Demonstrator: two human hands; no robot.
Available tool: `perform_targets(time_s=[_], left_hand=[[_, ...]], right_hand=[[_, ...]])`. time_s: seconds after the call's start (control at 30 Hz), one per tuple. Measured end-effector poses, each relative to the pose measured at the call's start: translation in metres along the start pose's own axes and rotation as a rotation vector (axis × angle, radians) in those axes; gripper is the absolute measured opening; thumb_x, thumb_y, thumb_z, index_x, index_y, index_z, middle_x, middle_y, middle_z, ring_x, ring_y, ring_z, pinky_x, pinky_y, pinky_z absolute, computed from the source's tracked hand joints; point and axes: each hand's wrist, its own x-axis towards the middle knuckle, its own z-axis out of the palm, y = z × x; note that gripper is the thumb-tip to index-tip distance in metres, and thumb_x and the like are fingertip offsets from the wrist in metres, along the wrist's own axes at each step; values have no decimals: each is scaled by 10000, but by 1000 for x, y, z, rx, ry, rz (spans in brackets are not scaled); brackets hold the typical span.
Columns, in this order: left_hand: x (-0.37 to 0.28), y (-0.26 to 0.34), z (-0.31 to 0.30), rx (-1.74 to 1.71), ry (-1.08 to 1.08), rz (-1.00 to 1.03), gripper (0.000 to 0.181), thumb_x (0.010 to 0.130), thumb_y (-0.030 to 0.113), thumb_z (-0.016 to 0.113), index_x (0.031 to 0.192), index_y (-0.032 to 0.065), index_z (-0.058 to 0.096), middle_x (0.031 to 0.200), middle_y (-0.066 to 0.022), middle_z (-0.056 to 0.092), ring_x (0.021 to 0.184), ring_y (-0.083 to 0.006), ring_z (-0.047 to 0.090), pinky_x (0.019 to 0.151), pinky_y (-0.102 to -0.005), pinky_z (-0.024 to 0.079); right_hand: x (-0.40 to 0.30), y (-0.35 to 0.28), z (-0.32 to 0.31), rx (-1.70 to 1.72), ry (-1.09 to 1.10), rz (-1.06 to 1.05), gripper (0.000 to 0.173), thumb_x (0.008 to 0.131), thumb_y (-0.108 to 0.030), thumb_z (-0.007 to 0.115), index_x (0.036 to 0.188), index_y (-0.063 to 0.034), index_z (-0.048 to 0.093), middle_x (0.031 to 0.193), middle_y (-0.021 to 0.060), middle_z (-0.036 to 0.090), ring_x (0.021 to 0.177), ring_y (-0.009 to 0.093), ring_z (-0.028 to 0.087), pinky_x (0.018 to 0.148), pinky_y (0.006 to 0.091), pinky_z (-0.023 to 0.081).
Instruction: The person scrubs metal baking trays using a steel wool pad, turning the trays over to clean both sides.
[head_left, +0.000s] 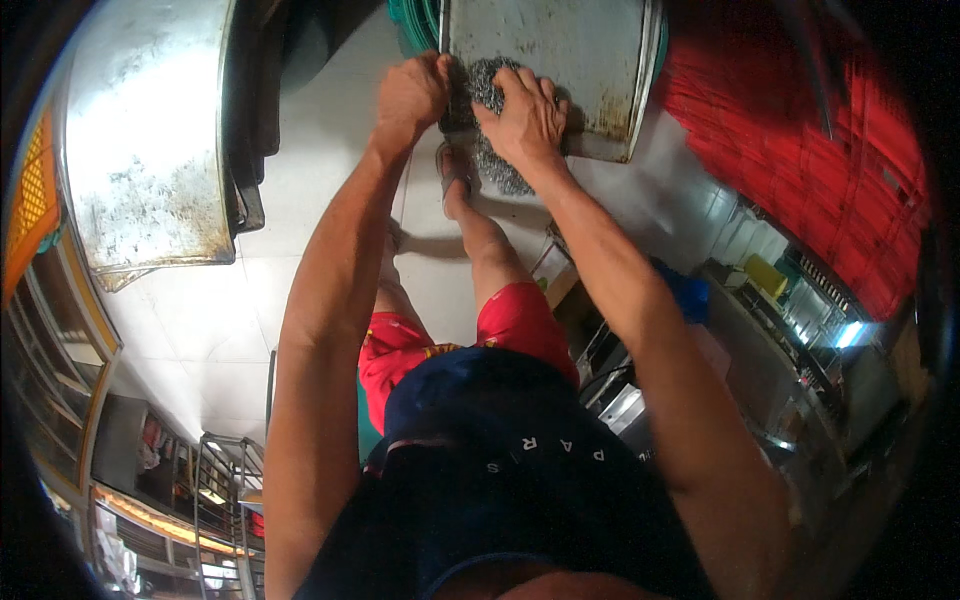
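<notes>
A stained, shallow metal baking tray (555, 45) lies before me at the top of the view, over a green plastic basket (414, 22). My left hand (416, 86) is closed on the tray's left rim, near its lower corner. My right hand (529, 116) rests on a tangled grey metal scouring pad (491, 79), its fingers bent over it against the tray's lower left part. The pad's loose strands (502, 172) hang over the tray's near edge. My right palm and the middle of the pad are hidden.
A stack of worn metal trays (150, 150) stands at the left, with an orange plastic crate (30, 202) beyond it. Red crates or sheeting (810, 150) fill the upper right. My feet are on the white tiled floor (277, 285). A metal rack (221, 487) stands lower left.
</notes>
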Motion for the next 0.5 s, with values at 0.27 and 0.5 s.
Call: perform_targets(time_s=[0.27,0.5], left_hand=[[2,-9,12,-47,77,80,346,992,363,507,960,72,690,855,-258,686,846,-498,646,763,-556,523],[-1,2,14,-82,33,52,344,991,370,505,976,81,691,874,-263,686,872,-498,647,788,-548,526]], right_hand=[[24,5,6,-7,77,20,441,813,-421,737,1137,-141,633,1197,124,603,1180,385,527,962,619,387],[89,20,-18,64,56,115,453,814,-447,745,1132,-144,634,1227,102,594,1205,371,515,1003,627,354]])
